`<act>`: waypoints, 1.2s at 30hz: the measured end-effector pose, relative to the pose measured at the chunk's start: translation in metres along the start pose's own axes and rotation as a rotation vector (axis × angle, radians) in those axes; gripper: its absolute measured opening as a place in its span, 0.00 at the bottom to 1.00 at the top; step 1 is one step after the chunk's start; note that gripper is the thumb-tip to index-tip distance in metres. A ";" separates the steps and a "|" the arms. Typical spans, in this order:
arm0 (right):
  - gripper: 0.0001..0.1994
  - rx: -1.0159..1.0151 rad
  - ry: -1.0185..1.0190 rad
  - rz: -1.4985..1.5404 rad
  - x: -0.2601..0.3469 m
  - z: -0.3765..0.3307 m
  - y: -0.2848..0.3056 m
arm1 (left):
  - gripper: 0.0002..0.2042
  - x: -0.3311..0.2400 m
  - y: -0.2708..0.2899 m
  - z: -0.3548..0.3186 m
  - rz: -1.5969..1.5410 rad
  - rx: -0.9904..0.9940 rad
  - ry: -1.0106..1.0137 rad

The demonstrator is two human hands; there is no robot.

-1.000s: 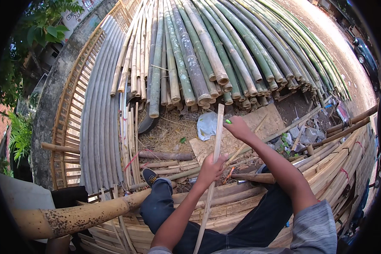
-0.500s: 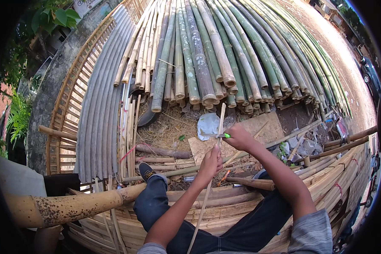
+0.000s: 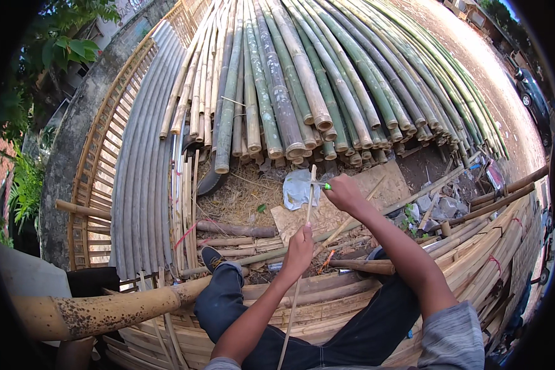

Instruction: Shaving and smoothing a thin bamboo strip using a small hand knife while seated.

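Item, far left: a thick yellowish bamboo culm (image 3: 105, 311), speckled with dark mould, is lying across the lower left beside a curved lattice panel (image 3: 95, 185) of woven pale splints. Next: grey, weathered split slats (image 3: 145, 185) are running in a smooth parallel sheet. Centre top: a stack of round green and tan bamboo poles (image 3: 302, 92) is fanning outward, cut ends hollow and ringed. Below it, dry straw litter and a flat brown board (image 3: 345, 209) are covering the ground, with a crumpled grey plastic scrap (image 3: 297, 188) on the board's upper left corner. Centre: the left hand (image 3: 299, 253) is closing around a long, thin, pale bamboo strip (image 3: 302, 246) at mid-length; the strip is rising from between the dark-trousered knees to the pole ends. Just right: the right hand (image 3: 344, 192) is gripping a green-handled tool (image 3: 322, 185), its tip meeting the strip's upper part; the blade itself is too small to make out. Far right: bundled tan splints (image 3: 505, 246) with red ties are curving along the edge.
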State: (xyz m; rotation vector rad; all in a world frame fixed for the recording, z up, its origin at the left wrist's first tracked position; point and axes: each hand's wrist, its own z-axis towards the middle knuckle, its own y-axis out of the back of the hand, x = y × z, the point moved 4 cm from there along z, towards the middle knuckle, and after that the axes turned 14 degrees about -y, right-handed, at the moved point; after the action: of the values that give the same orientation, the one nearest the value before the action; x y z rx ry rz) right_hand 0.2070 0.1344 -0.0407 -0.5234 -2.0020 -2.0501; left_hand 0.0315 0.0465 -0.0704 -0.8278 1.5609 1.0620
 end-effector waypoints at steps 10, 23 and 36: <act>0.14 -0.049 -0.242 -0.131 -0.080 0.014 -0.008 | 0.19 -0.029 -0.017 -0.030 -0.540 0.179 0.169; 0.12 0.168 0.251 0.104 0.022 -0.018 -0.018 | 0.16 -0.024 0.008 0.001 -0.383 0.115 0.194; 0.14 0.085 -0.150 0.204 -0.026 0.006 -0.022 | 0.15 -0.052 -0.003 -0.010 -0.898 0.339 0.359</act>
State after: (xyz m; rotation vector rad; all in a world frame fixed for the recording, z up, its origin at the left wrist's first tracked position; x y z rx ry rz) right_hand 0.2217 0.1389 -0.0715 -0.8482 -2.0128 -1.8456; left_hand 0.0430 0.0359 -0.0201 -1.3351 1.3500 -0.0009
